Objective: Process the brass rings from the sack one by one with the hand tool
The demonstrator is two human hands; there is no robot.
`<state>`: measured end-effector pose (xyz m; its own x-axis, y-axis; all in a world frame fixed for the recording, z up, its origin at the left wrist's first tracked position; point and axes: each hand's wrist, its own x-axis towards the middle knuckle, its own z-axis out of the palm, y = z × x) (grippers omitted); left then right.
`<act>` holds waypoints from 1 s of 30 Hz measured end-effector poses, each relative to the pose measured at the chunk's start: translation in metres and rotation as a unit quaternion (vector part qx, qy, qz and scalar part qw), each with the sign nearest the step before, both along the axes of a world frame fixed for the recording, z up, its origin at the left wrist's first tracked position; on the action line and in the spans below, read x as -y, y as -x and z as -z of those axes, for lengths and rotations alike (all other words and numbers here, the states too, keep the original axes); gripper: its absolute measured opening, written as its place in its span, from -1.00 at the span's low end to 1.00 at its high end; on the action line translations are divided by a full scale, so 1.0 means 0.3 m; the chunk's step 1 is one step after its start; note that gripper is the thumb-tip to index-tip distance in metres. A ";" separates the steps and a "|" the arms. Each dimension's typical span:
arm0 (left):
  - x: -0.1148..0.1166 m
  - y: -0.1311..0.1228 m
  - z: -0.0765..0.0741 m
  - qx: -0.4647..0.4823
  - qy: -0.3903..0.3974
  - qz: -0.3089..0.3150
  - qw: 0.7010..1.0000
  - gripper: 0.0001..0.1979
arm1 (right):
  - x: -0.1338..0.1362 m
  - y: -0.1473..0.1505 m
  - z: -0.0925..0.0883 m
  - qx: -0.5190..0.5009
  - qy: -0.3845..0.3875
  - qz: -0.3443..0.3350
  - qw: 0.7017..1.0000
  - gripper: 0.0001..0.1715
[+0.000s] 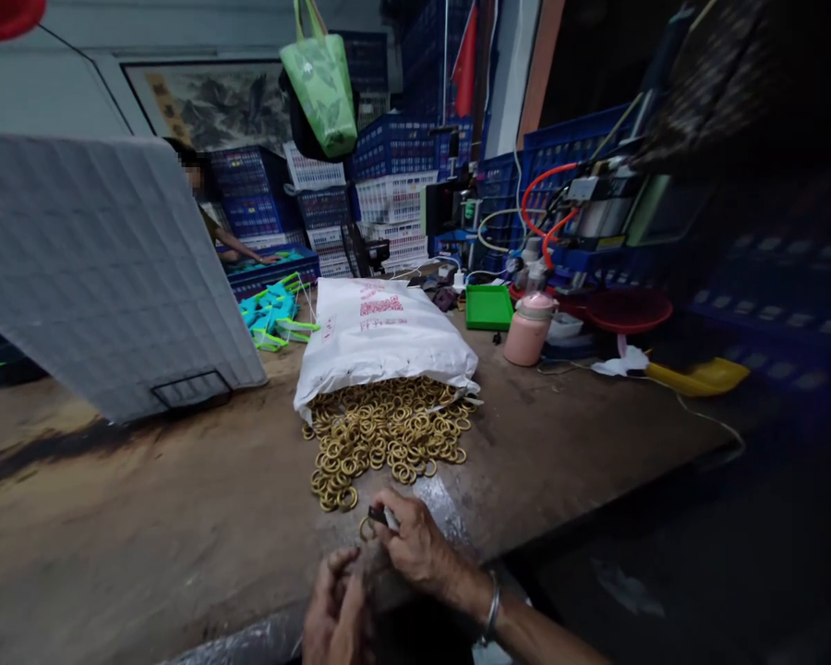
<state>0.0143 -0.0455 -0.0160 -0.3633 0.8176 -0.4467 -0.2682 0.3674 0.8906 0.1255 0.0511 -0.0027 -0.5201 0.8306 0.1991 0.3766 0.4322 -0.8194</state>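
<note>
1. Cut off by the bottom edge, the left hand is blurred; its thumb and fingers are bent, and whether anything is gripped between them cannot be told.
2. Just beyond it, a small dark piece is pinched by the right hand; its shape is mostly covered by the fingers. A metal bracelet is worn on that wrist.
3. At the dark piece's tip, one brass-coloured ring is seen; whether it is held or merely touched is unclear.
4. Farther along the table, a heap of rings is spilled from the mouth of a white sack, by which the rest is hidden.
5. To the sack's right, a pink jar and a green tray are placed.
6. Behind a pale panel, a co-worker is largely concealed; one hand is shown.
7. At the back, stacked crates are partly blocked by a hanging green bag.
</note>
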 end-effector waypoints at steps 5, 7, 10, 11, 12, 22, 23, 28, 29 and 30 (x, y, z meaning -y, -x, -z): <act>-0.071 -0.017 -0.041 -0.030 -0.054 -0.003 0.998 -0.55 | 0.038 -0.019 0.006 -0.030 0.025 -0.034 0.999 -0.95; -0.077 -0.022 -0.037 -0.025 -0.077 0.005 0.997 -0.65 | 0.044 -0.021 0.009 -0.041 0.042 -0.026 0.998 -0.96; -0.071 -0.019 -0.025 -0.075 -0.120 -0.006 0.990 -0.73 | 0.044 -0.018 0.003 -0.048 0.082 -0.013 0.995 -0.89; -0.068 -0.016 -0.022 -0.106 -0.135 -0.009 0.985 -0.76 | 0.042 -0.016 -0.001 -0.044 0.095 -0.012 0.994 -0.85; -0.065 -0.012 -0.021 -0.140 -0.146 -0.009 0.979 -0.78 | 0.040 -0.014 -0.006 -0.037 0.106 -0.015 0.994 -0.80; -0.062 -0.016 -0.043 -0.080 -0.094 0.043 0.991 -0.75 | 0.026 0.000 -0.029 -0.010 0.171 0.004 0.985 -0.77; -0.061 -0.017 -0.043 -0.043 -0.073 0.052 0.995 -0.73 | 0.027 0.001 -0.029 -0.013 0.178 0.005 0.984 -0.76; -0.050 -0.017 -0.041 0.131 -0.071 0.051 0.988 -0.73 | 0.029 0.000 -0.033 -0.048 0.222 -0.023 0.974 -0.76; -0.048 -0.018 -0.041 0.142 -0.078 0.048 0.986 -0.74 | 0.028 -0.002 -0.032 -0.049 0.221 -0.025 0.974 -0.75; -0.047 -0.018 -0.041 0.146 -0.083 0.048 0.985 -0.75 | 0.026 -0.005 -0.029 -0.042 0.210 -0.020 0.977 -0.73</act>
